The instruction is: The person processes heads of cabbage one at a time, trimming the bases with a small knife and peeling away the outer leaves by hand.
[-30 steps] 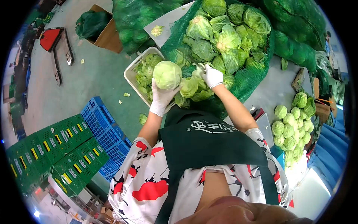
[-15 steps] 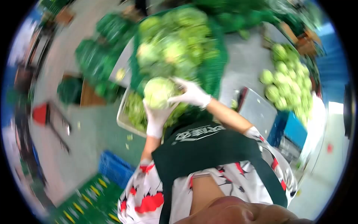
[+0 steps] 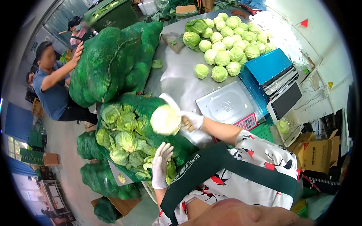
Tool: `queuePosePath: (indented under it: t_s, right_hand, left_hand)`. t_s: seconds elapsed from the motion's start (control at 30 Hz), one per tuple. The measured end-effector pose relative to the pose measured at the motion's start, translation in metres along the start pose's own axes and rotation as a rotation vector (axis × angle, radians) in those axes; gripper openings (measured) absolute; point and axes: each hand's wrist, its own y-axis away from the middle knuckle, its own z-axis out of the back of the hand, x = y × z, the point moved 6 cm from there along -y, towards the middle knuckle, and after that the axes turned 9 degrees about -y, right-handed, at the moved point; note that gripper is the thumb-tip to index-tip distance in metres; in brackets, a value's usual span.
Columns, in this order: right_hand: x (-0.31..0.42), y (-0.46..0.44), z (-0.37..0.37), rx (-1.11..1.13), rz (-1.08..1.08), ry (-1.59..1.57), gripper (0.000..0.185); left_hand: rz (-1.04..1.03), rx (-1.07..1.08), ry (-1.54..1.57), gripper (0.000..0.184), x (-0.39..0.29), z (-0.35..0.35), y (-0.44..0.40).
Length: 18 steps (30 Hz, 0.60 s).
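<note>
A trimmed pale cabbage is up in front of me, above the mesh sack. My right hand, in a white glove, is closed at its right side and appears to hold it. A long pale shape juts up behind the cabbage; whether it is a blade or part of the glove I cannot make out. Apart from the cabbage, my gloved left hand is raised with its fingers stretched out, holding nothing. Beneath lies an opened green mesh sack with several leafy cabbages.
Trimmed cabbages are heaped on the metal table. A scale and a blue machine stand at the right. A full green sack is at the far left, with a co-worker's hand on it. Cardboard boxes sit at the right.
My view has swung right towards the table. The cabbage was between both hands over a crate; now my left hand is off it, and the right has carried it towards the table.
</note>
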Motion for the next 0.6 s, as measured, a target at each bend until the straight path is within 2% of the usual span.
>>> queuePosePath:
  t_s: [0.07, 0.13, 0.2, 0.27, 0.3, 0.4, 0.5, 0.53, 0.6]
  right_hand:
    - [0.076, -0.007, 0.067, -0.046, 0.087, 0.106, 0.058]
    - [0.158, 0.016, 0.062, -0.024, 0.473, 0.005, 0.068]
    - [0.239, 0.000, 0.116, -0.021, 0.614, 0.003, 0.078]
    - [0.304, 0.009, 0.138, 0.035, 0.633, -0.094, 0.080]
    - [0.335, 0.013, 0.149, -0.023, 0.744, -0.087, 0.079]
    - [0.407, 0.002, 0.188, -0.036, 0.892, -0.202, 0.086]
    - [0.443, -0.012, 0.222, -0.147, 0.915, -0.472, 0.085]
    - [0.445, -0.014, 0.233, -0.145, 0.928, -0.467, 0.071]
    - [0.441, -0.020, 0.241, -0.304, 0.917, -0.576, 0.049]
  left_hand:
    - [0.029, -0.007, -0.050, 0.071, -0.007, -0.016, -0.016]
    - [0.095, -0.091, -0.137, 0.064, -0.004, -0.017, -0.023]
    - [0.161, -0.171, -0.144, 0.060, 0.007, -0.012, -0.023]
    - [0.209, -0.213, -0.126, 0.058, 0.014, -0.010, -0.022]
    - [0.227, -0.234, -0.130, 0.057, 0.015, -0.010, -0.021]
    - [0.279, -0.297, -0.138, 0.054, 0.017, -0.008, -0.021]
    - [0.308, -0.354, -0.156, 0.050, 0.019, -0.003, -0.026]
    - [0.307, -0.361, -0.180, 0.050, 0.018, -0.001, -0.027]
    - [0.311, -0.395, -0.214, 0.050, 0.013, 0.001, -0.028]
